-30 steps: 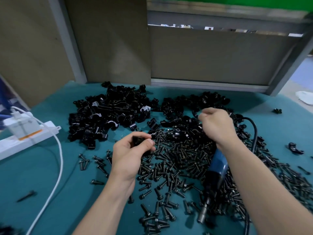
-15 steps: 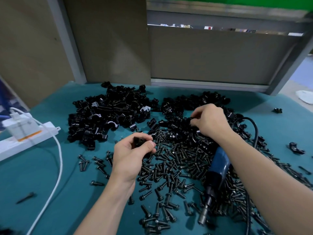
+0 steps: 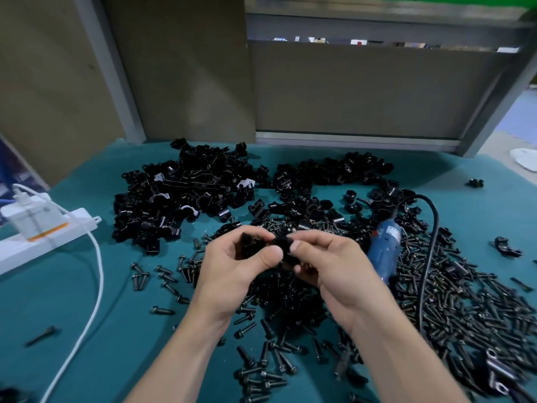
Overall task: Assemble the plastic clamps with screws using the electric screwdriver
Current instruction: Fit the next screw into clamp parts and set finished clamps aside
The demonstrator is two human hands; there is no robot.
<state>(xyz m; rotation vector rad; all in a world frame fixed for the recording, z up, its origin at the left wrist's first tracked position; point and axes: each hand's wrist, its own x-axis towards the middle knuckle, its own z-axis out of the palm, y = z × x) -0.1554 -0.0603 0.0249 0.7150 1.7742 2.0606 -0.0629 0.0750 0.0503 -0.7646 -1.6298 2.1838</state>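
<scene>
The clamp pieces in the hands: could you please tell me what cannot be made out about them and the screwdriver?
- Head view: whether the clamp piece in the left hand and the second clamp piece in the right hand are joined or hold a screw. Thumbs cover them and motion blurs them.
- Head view: the tip of the screwdriver, hidden behind the right forearm.

A factory assembly station: teal mat (image 3: 130,301) heaped with plastic clamps (image 3: 174,199), loose screws (image 3: 465,301), a corded electric screwdriver (image 3: 385,251).

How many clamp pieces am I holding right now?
2: one clamp piece held in the left hand, a second piece in the right hand; more may be hidden.
</scene>
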